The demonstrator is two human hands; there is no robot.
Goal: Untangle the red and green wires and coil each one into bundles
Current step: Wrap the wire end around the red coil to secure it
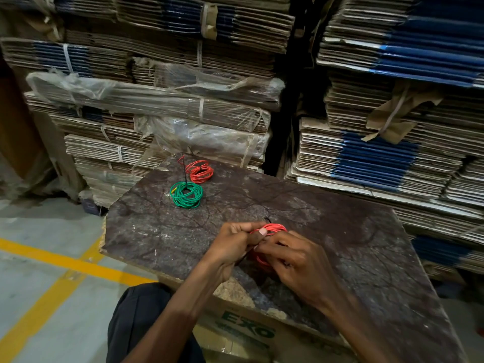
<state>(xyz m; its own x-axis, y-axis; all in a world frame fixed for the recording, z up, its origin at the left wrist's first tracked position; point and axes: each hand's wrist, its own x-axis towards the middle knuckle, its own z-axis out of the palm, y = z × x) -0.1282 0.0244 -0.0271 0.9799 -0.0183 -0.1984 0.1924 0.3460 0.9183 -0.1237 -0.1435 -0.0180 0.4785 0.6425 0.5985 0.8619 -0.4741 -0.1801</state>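
Hands around red coil, bundles beyond.

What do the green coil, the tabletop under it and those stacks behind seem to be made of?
The green coil looks like plastic-coated wire: smooth, slightly glossy, holding round loops. The tabletop looks like a dark, mottled laminate over particle board; its chipped near edge shows pale crumbly core. The stacks look like flattened corrugated cardboard, layered brown edges, some wrapped in clear plastic film.

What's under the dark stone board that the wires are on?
A brown cardboard box with green letters sits under the dark stone board. The board covers most of it, so its inside stays hidden.
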